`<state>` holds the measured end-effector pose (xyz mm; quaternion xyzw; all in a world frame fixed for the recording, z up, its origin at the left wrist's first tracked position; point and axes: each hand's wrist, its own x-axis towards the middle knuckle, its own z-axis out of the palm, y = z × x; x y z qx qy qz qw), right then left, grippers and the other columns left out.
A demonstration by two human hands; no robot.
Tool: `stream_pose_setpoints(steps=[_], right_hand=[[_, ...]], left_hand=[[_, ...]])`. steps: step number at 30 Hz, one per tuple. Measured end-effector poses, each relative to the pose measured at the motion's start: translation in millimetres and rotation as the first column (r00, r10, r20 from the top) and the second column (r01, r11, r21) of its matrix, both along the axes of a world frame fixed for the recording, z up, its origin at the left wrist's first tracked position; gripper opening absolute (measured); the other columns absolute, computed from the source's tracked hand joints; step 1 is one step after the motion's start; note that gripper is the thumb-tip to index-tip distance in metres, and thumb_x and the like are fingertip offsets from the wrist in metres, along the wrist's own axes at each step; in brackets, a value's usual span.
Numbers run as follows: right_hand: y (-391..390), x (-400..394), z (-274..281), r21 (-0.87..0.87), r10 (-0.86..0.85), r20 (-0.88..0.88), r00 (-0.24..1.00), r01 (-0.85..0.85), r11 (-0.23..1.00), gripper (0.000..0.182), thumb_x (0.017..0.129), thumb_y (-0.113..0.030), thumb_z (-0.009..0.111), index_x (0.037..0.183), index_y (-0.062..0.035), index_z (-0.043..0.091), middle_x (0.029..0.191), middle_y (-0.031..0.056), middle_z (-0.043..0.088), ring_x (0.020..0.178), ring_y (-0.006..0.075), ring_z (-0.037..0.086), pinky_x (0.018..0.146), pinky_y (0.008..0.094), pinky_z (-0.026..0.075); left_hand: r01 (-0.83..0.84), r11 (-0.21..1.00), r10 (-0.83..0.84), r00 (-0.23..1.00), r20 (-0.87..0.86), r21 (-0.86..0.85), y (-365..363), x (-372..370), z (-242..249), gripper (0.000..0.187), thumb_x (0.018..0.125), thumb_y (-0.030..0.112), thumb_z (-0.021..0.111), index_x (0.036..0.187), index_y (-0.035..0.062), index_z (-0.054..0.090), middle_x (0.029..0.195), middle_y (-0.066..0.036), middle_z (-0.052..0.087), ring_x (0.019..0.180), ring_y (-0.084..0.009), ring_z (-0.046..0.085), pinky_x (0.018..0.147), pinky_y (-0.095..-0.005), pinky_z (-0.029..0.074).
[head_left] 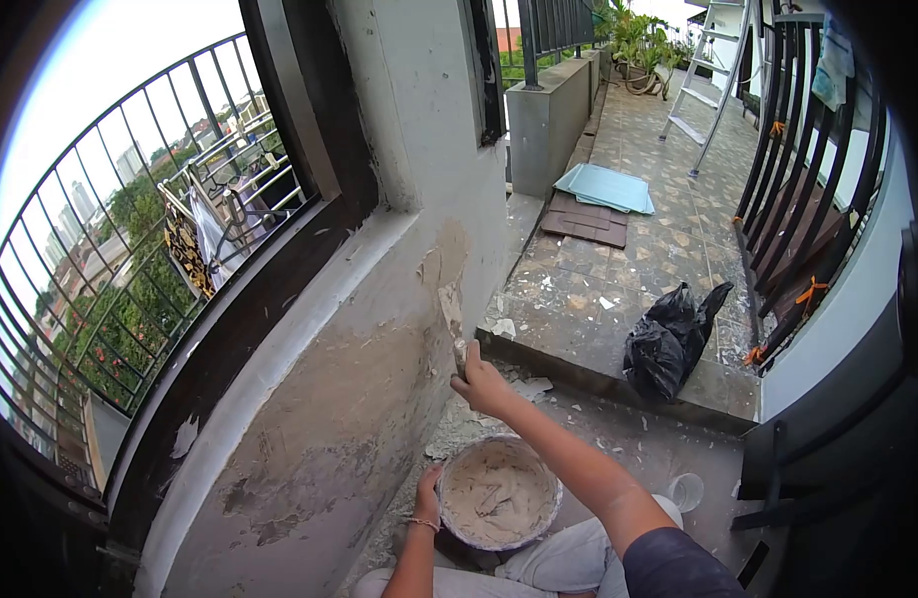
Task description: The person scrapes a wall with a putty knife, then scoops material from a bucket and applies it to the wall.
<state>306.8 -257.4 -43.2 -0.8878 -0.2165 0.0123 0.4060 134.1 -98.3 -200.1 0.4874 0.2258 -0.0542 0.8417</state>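
My right hand [486,387] is wrapped round the handle of a putty knife [451,309], its blade pointing up against the wall [329,419]. Around the blade is a tan patch of filler [445,251]; lower down, the wall surface is peeled and stained. Below, my left hand [427,500] grips the left side of a round bucket [554,503], which sits in front of my bent legs. Thick beige filler paste [494,488] with a stirred surface lies in the bucket.
A black plastic bag [673,339] rests on the tiled step, with plaster chips scattered near it. Beyond are brown tiles [584,221] under light-blue sheets [607,187], and a stepladder [698,100]. A clear cup [686,490] stands by my knee. Window frame [250,309] at left.
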Motion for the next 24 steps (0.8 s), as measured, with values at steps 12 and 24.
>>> stream_pose_setpoints(steps=[12, 24], right_hand=[[32.5, -9.4, 50.4, -0.155, 0.030, -0.098, 0.995, -0.045, 0.987, 0.073, 0.084, -0.027, 0.055, 0.131, 0.0114, 0.015, 0.094, 0.0305, 0.060, 0.090, 0.0456, 0.058, 0.080, 0.0474, 0.047], [-10.4, -9.4, 55.9, 0.013, -0.021, 0.059, 0.998, 0.021, 1.000, 0.070, 0.085, -0.025, 0.055, 0.129, 0.0106, 0.014, 0.092, 0.0353, 0.056, 0.091, 0.0478, 0.056, 0.081, 0.0478, 0.045]], left_hand=[[-0.013, 1.000, 0.013, 1.000, -0.008, 0.014, -7.4, 0.2, 16.1, 0.026, 0.087, 0.021, 0.050, 0.102, 0.0018, 0.058, 0.097, -0.007, 0.060, 0.094, -0.0161, 0.056, 0.087, -0.0283, 0.042], [-0.013, 0.998, 0.012, 1.000, 0.015, 0.064, -7.4, -1.3, 22.6, 0.028, 0.087, 0.023, 0.050, 0.103, 0.0011, 0.058, 0.096, -0.007, 0.060, 0.092, -0.0158, 0.056, 0.086, -0.0274, 0.041]])
